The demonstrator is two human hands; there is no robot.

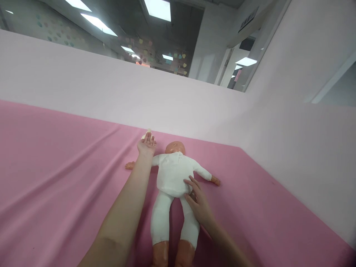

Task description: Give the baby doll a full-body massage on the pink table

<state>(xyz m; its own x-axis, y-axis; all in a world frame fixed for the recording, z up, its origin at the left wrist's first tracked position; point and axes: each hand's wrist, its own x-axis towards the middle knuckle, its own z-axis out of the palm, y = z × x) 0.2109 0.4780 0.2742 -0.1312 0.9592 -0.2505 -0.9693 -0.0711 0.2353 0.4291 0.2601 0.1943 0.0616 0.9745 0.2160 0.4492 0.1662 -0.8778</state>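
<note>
A big pink cloth (55, 178) is spread over the surface, and long folds are seen in it. Pale pink walls (292, 129) are stood up behind and to the right.

A baby doll (172, 178) in a white suit is laid flat on the cloth, head toward the far wall. Its feet are cut off at the bottom edge, and its face cannot be made out.

The left hand (146, 144) is held open, fingers spread, just beside the doll's head. A small pale thing (148, 131) is partly hidden behind the fingers and cannot be told.

The right hand (198, 202) is laid open on the doll's hip, fingers touching the white suit.

A sign (248, 18) is hung high up, but its writing is too blurred to be read.
</note>
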